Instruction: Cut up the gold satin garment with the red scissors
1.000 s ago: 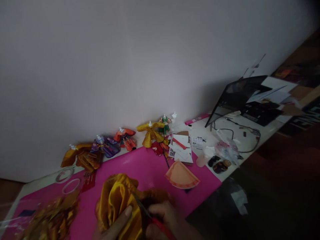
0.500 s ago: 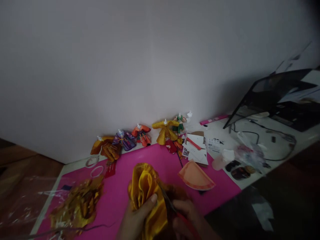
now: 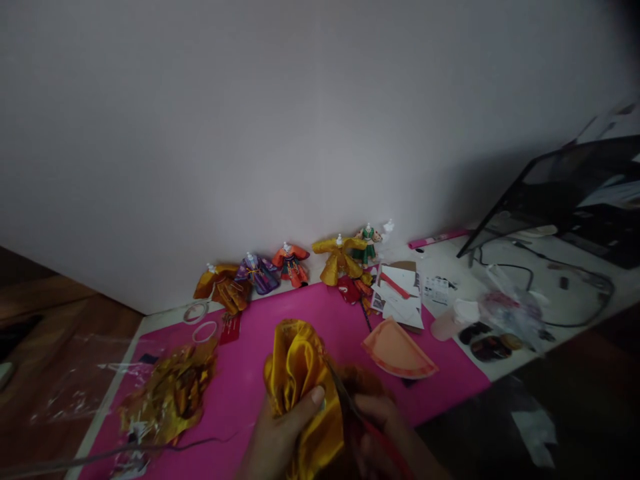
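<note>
My left hand [image 3: 287,430] grips a bunched piece of shiny gold fabric [image 3: 300,360], its thumb pressed on the folds. In my right hand [image 3: 383,423] is a pair of scissors [image 3: 373,430] with red handles. Their blades lie along the right edge of the gold fabric; whether they are parted is too dim to tell. Darker brownish cloth [image 3: 363,380] shows behind the blades. Both hands are above a bright pink mat [image 3: 245,373] at the near side of the table.
Small headless figures in robes, one a gold robe [image 3: 340,260], stand along the wall. Gold scraps [image 3: 175,393] lie at left beside clear plastic. To the right are an orange fan-shaped piece [image 3: 400,350], papers [image 3: 400,293], a bottle [image 3: 455,319], a plastic bag [image 3: 510,307] and a monitor [image 3: 545,193].
The whole view has shifted slightly, so the table and hands appear a little further right. My hands keep the same hold on the gold fabric and scissors.
</note>
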`<action>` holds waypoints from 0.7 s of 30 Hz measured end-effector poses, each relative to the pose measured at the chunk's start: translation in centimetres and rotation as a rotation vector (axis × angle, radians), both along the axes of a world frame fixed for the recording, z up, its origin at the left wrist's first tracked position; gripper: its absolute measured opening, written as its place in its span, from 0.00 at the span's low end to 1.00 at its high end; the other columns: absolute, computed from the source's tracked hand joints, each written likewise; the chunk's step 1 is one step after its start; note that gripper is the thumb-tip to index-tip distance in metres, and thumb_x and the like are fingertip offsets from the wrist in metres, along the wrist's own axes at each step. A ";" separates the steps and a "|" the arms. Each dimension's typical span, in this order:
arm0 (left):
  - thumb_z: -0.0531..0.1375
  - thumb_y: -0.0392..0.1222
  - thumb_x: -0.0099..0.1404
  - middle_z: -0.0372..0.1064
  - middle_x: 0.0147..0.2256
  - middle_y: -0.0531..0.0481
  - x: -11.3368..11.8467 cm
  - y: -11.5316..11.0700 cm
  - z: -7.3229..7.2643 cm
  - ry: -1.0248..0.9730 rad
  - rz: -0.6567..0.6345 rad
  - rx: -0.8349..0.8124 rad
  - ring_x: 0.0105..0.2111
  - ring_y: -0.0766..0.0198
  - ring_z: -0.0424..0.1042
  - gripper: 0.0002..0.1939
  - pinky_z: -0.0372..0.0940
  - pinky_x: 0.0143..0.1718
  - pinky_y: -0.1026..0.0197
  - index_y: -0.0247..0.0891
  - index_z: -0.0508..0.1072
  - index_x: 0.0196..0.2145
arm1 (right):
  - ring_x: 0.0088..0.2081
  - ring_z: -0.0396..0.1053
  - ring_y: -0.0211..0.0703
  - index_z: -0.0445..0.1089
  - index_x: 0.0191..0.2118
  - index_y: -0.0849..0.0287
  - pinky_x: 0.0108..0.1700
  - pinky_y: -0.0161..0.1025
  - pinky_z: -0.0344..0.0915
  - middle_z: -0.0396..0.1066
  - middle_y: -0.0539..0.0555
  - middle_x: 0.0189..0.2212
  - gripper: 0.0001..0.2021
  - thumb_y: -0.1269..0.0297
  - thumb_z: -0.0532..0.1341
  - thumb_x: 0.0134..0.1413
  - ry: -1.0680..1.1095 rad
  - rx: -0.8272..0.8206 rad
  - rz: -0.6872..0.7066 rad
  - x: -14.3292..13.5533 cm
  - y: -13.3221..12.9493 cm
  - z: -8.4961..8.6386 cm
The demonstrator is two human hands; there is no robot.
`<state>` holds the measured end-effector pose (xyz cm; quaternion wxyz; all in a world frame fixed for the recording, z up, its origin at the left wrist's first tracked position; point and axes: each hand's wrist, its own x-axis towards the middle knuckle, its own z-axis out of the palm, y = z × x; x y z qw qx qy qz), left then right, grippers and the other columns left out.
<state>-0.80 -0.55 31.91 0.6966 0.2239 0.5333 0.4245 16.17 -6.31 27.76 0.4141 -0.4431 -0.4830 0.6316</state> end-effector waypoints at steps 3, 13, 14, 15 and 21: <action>0.75 0.46 0.45 0.82 0.27 0.44 -0.3 -0.2 0.1 0.037 -0.025 -0.003 0.29 0.47 0.81 0.30 0.73 0.31 0.53 0.34 0.76 0.46 | 0.26 0.66 0.39 0.73 0.49 0.60 0.28 0.34 0.64 0.68 0.54 0.29 0.36 0.30 0.54 0.54 -0.049 0.029 -0.003 -0.4 0.8 0.4; 0.75 0.45 0.45 0.82 0.29 0.45 -0.7 -0.2 -0.3 0.003 -0.081 0.039 0.29 0.52 0.80 0.25 0.73 0.33 0.57 0.34 0.79 0.41 | 0.30 0.66 0.43 0.77 0.42 0.63 0.34 0.38 0.67 0.68 0.54 0.28 0.39 0.27 0.54 0.49 -0.040 0.098 0.059 -0.8 2.4 1.4; 0.75 0.45 0.46 0.82 0.29 0.45 -0.7 -0.2 -0.3 -0.005 -0.086 0.037 0.29 0.52 0.80 0.24 0.73 0.33 0.57 0.34 0.79 0.41 | 0.29 0.65 0.42 0.77 0.41 0.63 0.32 0.37 0.66 0.67 0.53 0.27 0.39 0.27 0.54 0.48 -0.044 0.099 0.089 -0.7 2.3 1.3; 0.75 0.44 0.46 0.82 0.29 0.45 -0.7 -0.2 -0.4 -0.011 -0.086 0.033 0.29 0.52 0.80 0.24 0.72 0.32 0.57 0.35 0.79 0.41 | 0.27 0.64 0.41 0.77 0.40 0.63 0.31 0.36 0.66 0.67 0.53 0.26 0.40 0.25 0.54 0.47 -0.051 0.097 0.112 -0.7 2.2 1.3; 0.75 0.45 0.46 0.82 0.29 0.45 -0.7 -0.1 -0.3 -0.007 -0.120 0.062 0.28 0.52 0.80 0.25 0.72 0.32 0.57 0.34 0.79 0.41 | 0.39 0.70 0.52 0.73 0.52 0.60 0.42 0.45 0.69 0.71 0.60 0.35 0.39 0.29 0.51 0.54 -0.137 0.131 -0.049 -0.3 0.8 1.5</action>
